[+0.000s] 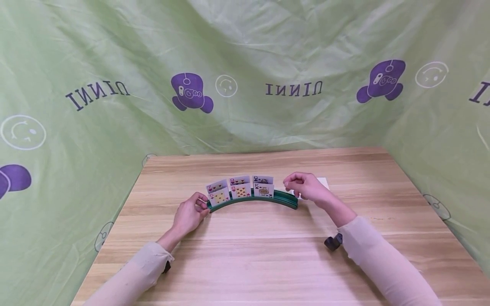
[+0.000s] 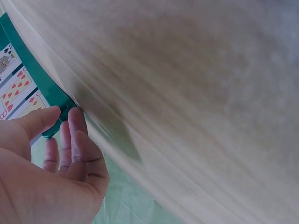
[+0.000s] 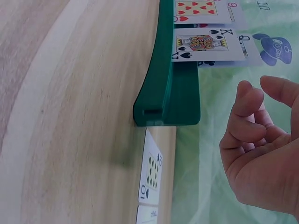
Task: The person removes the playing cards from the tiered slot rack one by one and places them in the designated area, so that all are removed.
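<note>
A curved green card holder (image 1: 285, 199) stands on the table with playing cards in two rows. In front are a five of diamonds (image 1: 219, 197), an eight of hearts (image 1: 240, 191) and a king of spades (image 3: 201, 44). Behind them stand a seven (image 1: 216, 185), a nine (image 1: 239, 180) and a queen (image 1: 263, 179). My left hand (image 1: 189, 213) grips the holder's left end between thumb and fingers. Over the bare right end hovers my right hand (image 1: 306, 187), its fingers loosely bent, thumb apart from the index finger, nothing visible between them.
Beyond the holder's right end, a black ten (image 3: 151, 172) lies face up on the wooden table (image 1: 245, 255), with another card (image 3: 147, 214) beside it. Green printed cloth (image 1: 245, 123) hangs behind the table and on both sides.
</note>
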{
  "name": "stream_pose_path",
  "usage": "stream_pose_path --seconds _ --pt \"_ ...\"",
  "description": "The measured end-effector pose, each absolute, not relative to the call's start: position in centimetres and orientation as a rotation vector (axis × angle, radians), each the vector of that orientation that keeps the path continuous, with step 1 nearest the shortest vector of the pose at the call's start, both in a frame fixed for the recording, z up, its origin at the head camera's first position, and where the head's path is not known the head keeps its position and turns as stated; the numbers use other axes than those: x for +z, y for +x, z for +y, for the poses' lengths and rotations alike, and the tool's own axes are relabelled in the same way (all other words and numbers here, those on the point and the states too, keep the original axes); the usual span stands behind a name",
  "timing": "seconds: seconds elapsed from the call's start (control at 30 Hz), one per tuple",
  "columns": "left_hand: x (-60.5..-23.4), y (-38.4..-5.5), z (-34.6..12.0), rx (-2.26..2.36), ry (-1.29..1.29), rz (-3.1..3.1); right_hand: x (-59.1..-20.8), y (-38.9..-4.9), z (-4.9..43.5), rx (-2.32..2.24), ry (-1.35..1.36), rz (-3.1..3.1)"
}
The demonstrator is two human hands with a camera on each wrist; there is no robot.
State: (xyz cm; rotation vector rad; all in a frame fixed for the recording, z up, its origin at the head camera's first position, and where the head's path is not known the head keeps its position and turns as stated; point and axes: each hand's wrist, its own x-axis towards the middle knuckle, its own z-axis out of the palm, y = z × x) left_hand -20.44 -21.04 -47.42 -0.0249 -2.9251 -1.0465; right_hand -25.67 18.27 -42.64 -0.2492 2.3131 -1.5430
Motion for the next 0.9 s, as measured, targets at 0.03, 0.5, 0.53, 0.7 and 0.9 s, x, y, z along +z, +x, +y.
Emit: stream_pose_path --seconds 0.03,0.5,0.53,0.7,0.9 --pt "-47.4 -20.5 -21.1 -1.046 -0.025 -2.925 -42.7 -25.7 18.2 -1.542 -0.251 2.312" --pt "-47.4 -20.4 -21.0 -1.066 -0.007 -2.931 -43.1 -26.0 16.7 -1.522 -0.28 2.318" --pt "-47.5 -20.4 -21.0 -1.066 -0.007 -2.931 -43.1 -25.9 16.6 -1.522 -0.279 2.32" --pt "-47.5 -20.4 -21.1 -1.062 -0.012 -2.931 -43.1 -26.0 16.0 -1.506 -0.268 2.341" --pt "-47.4 -20.5 -21.0 -1.058 -0.016 -2.927 -43.2 -26.3 15.5 -1.478 -0.257 2.358"
